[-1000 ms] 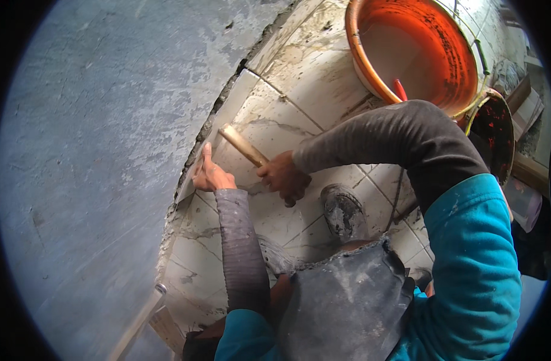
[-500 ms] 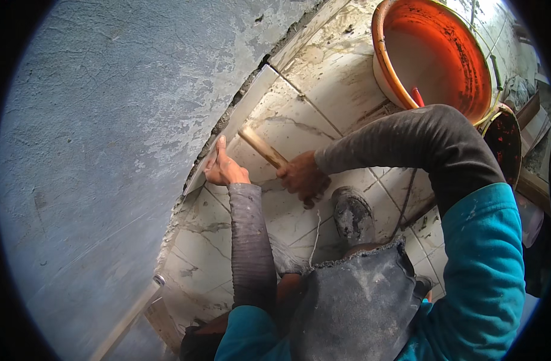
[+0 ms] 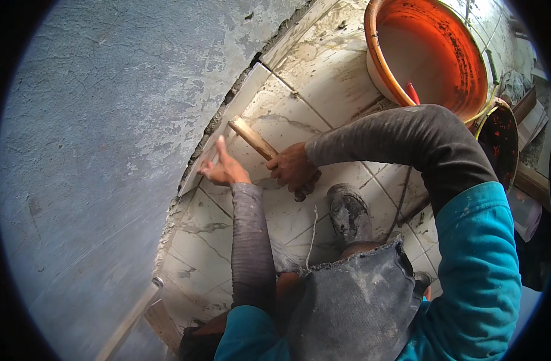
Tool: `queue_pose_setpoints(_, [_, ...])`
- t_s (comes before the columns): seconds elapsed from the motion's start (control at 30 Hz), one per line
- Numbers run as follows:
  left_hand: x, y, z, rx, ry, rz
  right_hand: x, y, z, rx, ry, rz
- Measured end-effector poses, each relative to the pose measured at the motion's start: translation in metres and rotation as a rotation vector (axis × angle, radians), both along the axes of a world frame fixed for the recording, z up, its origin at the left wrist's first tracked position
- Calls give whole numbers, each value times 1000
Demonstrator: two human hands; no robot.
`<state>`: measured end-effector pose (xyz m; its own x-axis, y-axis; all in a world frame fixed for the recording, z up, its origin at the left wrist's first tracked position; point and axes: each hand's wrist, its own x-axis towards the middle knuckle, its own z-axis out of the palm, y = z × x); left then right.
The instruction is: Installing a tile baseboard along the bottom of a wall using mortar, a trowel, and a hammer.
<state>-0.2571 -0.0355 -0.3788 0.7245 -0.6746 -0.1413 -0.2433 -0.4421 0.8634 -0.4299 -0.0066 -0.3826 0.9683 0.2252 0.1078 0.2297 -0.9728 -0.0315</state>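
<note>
- Out on the left, the blue-grey wall (image 3: 107, 150) meets the work along a rough, dark gap; I'd keep an eye on that line for evenness.
- Here's the left hand (image 3: 226, 169), fingers loosely spread and grasping nothing, right over the lower part of the strip; whether they touch it, I can't tell. A flat, steady palm would brace better, fingertips well clear of the bar.
- And the white strip (image 3: 239, 101), up against the wall's foot, tilting along its edge! Light, spread-out taps would suit it; one hard knock could crack it.
- Next, the wooden bar (image 3: 252, 138), its blunt end beside the strip.
- Finally the right hand (image 3: 294, 166), fingers clenched around the bar: a relaxed wrist should keep blows short.
</note>
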Motion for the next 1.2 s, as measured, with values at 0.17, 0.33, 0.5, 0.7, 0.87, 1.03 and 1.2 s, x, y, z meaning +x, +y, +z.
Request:
queue_pose_setpoints(0.17, [4,-14,-48,107,-437,-4,4,1,-2,16,-50,-29])
queue_pose_setpoints(0.33, [0,-17,-55,39,-388,55,10,8,-11,216,-76,-73])
queue_pose_setpoints(0.5, [-7,-21,-49,48,-292,81,3,10,1,277,13,-103])
queue_pose_setpoints(0.7, [-7,-18,-32,2,-269,63,3,8,-5,194,33,-48])
queue_pose_setpoints(0.87, [-3,-19,-30,7,-234,73,4,1,8,207,84,-59])
queue_pose_setpoints(1.03, [-7,-18,-38,-15,-272,54,-5,0,12,231,98,-82])
queue_pose_setpoints(1.2, [3,-21,-42,-87,-365,130,1,-3,-2,231,71,-74])
